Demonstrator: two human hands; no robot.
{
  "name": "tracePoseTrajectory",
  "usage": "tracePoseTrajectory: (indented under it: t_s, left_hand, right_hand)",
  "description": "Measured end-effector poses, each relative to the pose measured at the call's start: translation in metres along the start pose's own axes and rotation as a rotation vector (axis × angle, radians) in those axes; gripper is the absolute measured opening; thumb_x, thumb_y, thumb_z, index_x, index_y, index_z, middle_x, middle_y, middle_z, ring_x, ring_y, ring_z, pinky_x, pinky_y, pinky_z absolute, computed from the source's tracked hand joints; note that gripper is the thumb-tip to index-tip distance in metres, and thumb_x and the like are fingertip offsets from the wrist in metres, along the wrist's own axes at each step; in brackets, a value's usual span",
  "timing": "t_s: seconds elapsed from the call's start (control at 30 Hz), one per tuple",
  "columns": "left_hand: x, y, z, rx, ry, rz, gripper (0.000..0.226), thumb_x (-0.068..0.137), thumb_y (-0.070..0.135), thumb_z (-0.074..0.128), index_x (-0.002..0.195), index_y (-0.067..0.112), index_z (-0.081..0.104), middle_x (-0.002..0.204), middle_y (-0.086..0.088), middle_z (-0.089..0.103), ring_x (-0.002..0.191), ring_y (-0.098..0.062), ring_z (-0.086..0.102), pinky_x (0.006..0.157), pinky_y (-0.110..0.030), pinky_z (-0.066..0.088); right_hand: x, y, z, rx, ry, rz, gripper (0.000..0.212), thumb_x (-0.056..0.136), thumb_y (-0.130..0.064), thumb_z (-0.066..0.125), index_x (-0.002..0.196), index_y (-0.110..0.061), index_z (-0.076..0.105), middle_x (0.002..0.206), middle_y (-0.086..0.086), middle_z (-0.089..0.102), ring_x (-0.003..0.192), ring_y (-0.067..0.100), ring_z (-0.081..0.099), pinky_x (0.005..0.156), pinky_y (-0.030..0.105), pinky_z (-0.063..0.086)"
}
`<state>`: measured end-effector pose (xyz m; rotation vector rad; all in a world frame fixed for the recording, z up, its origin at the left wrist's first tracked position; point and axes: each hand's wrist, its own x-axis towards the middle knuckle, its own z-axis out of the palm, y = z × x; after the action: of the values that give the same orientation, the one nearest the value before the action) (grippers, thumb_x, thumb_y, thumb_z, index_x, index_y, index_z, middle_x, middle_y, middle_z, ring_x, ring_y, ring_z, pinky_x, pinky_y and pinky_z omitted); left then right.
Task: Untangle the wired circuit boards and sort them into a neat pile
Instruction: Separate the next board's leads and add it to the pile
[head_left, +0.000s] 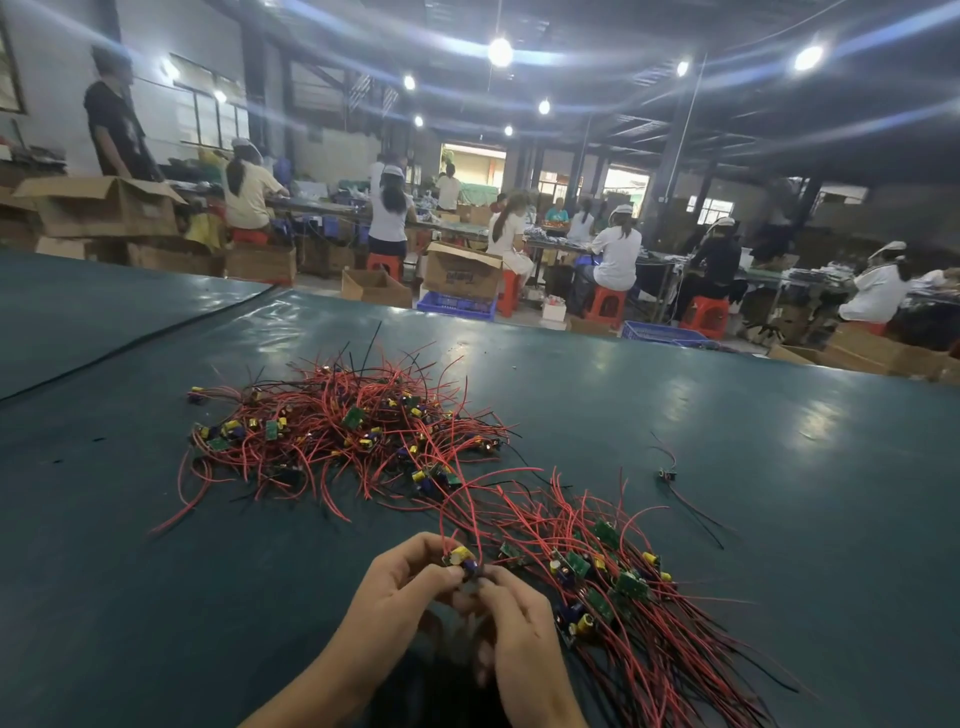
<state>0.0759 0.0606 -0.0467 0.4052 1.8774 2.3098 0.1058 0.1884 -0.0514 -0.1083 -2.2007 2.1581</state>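
Note:
A tangled heap of small green circuit boards with red and black wires (348, 426) lies on the dark green table (675, 415) ahead of me. To the right, a sorted pile of boards (613, 582) lies with its wires fanned toward the lower right. One small board with a yellow and a blue capacitor (460, 558) is held between both hands just left of that pile. My left hand (400, 587) pinches it from the left, and my right hand (514, 618) pinches it from the right. Its red wires rise toward the heap.
A single stray board with wires (667, 475) lies on the table to the right. A black cable (135, 340) runs across the table at far left. Beyond the table's far edge are cardboard boxes (462, 270), blue crates, red stools and several seated workers.

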Motion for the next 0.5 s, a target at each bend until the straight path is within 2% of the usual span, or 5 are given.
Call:
tracePoseTrajectory:
  t_s: [0.07, 0.17, 0.33, 0.4, 0.5]
  left_hand:
    - [0.0003, 0.0008, -0.0001, 0.018, 0.012, 0.002, 0.012, 0.079, 0.011, 0.063, 0.086, 0.001, 0.063, 0.066, -0.010, 0.061, 0.062, -0.017, 0.060, 0.056, -0.023, 0.049]
    - [0.0003, -0.0039, -0.0008, 0.086, -0.007, -0.026, 0.005, 0.084, 0.004, 0.060, 0.085, 0.004, 0.065, 0.059, -0.002, 0.058, 0.057, -0.012, 0.055, 0.051, -0.020, 0.044]
    - [-0.0024, -0.0012, 0.0008, 0.140, -0.077, -0.025, 0.018, 0.073, 0.017, 0.063, 0.087, 0.006, 0.066, 0.061, 0.002, 0.062, 0.053, -0.004, 0.055, 0.050, -0.014, 0.041]
    - [-0.0023, -0.0005, 0.0022, 0.158, -0.042, 0.013, 0.014, 0.082, 0.023, 0.068, 0.082, 0.009, 0.068, 0.066, 0.001, 0.065, 0.056, -0.006, 0.058, 0.051, -0.014, 0.042]
    - [0.0000, -0.0032, 0.0031, 0.151, 0.038, 0.024, 0.015, 0.092, 0.012, 0.058, 0.083, 0.003, 0.066, 0.063, -0.002, 0.065, 0.050, -0.009, 0.055, 0.048, -0.017, 0.043]
  right_hand:
    - [-0.0007, -0.0018, 0.0008, 0.063, 0.022, 0.010, 0.036, 0.100, -0.019, 0.045, 0.077, -0.013, 0.071, 0.064, 0.013, 0.054, 0.058, 0.024, 0.050, 0.056, 0.034, 0.041]
    - [0.0020, -0.0011, 0.0015, 0.043, 0.143, -0.039, 0.032, 0.094, -0.029, 0.058, 0.068, -0.023, 0.075, 0.047, -0.002, 0.047, 0.043, 0.012, 0.039, 0.045, 0.026, 0.033]
    - [0.0042, 0.0019, -0.0007, 0.049, 0.230, -0.079, 0.026, 0.088, -0.023, 0.066, 0.065, -0.018, 0.075, 0.046, -0.001, 0.051, 0.045, 0.012, 0.041, 0.050, 0.026, 0.034]
    - [0.0035, 0.0017, -0.0003, 0.023, 0.217, -0.114, 0.028, 0.089, -0.021, 0.066, 0.062, -0.017, 0.074, 0.045, -0.002, 0.053, 0.044, 0.008, 0.044, 0.047, 0.023, 0.036]
    - [0.0039, 0.0023, -0.0001, -0.020, 0.234, -0.151, 0.028, 0.090, -0.021, 0.065, 0.064, -0.013, 0.072, 0.050, 0.000, 0.060, 0.047, 0.005, 0.051, 0.048, 0.018, 0.042]
